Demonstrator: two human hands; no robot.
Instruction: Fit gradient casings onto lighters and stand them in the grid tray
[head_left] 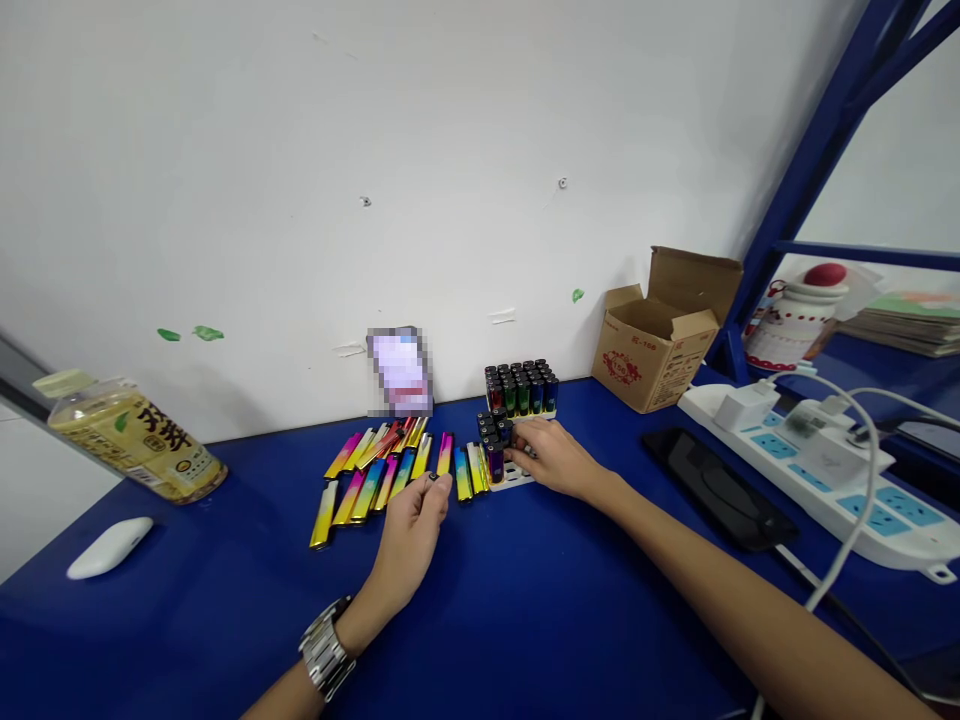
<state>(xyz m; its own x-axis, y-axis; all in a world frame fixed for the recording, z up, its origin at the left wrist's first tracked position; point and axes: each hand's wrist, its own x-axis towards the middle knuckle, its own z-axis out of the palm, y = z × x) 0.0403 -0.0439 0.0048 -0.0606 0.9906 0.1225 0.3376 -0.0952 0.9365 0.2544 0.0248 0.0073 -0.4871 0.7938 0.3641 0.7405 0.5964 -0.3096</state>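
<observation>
Several rainbow-coloured lighters point(375, 465) lie side by side on the blue table point(525, 600). My left hand point(411, 530), with a metal watch on its wrist, is closed around one lighter whose dark top pokes out by the thumb. My right hand point(551, 457) rests on a white tray point(516, 474) partly filled with upright lighters, its fingers curled against them. A second tray of upright dark-capped lighters point(521, 390) stands just behind, near the wall.
A tea bottle point(131, 435) lies at the far left with a white mouse point(109, 547) in front of it. An open cardboard box point(660, 335), a black phone point(716, 487) and a white power strip point(825, 470) with cables sit at the right.
</observation>
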